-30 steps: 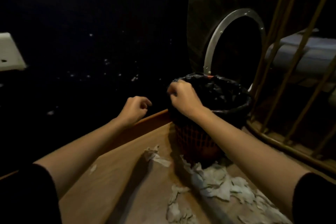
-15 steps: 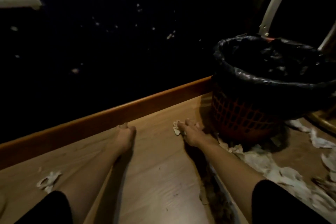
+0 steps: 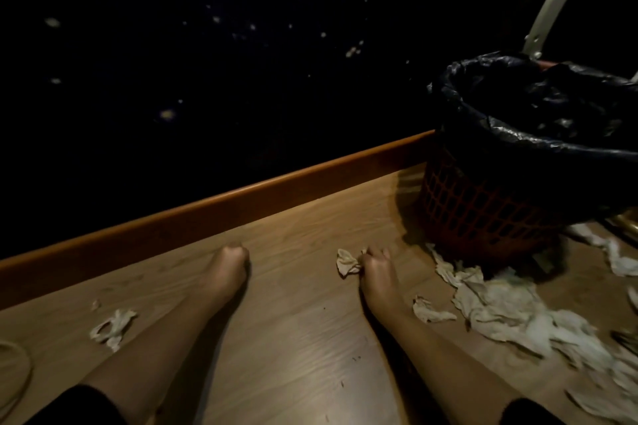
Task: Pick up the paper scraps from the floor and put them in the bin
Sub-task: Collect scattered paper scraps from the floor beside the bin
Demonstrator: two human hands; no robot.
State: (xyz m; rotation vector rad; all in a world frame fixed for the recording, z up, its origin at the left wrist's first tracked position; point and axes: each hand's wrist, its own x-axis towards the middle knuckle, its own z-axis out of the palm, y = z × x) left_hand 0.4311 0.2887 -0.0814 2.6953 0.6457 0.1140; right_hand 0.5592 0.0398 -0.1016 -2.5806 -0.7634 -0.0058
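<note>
Scrap (image 3: 348,262) pinched in right hand (image 3: 378,269) grip.

R hand (image 3: 374,269) down on the wood floor (image 3: 293,338), fingers curled round a crumpled paper scrap (image 3: 347,263) at its thumb side. L hand (image 3: 230,260) fisted, knuckles on floor, well apart from R hand, near the skirting board (image 3: 214,214). Bin (image 3: 483,217), red mesh w/ black liner (image 3: 538,121), ahead-right of R hand. More scraps (image 3: 500,310) heaped right of R wrist; one scrap (image 3: 112,328) left of L forearm.
</note>
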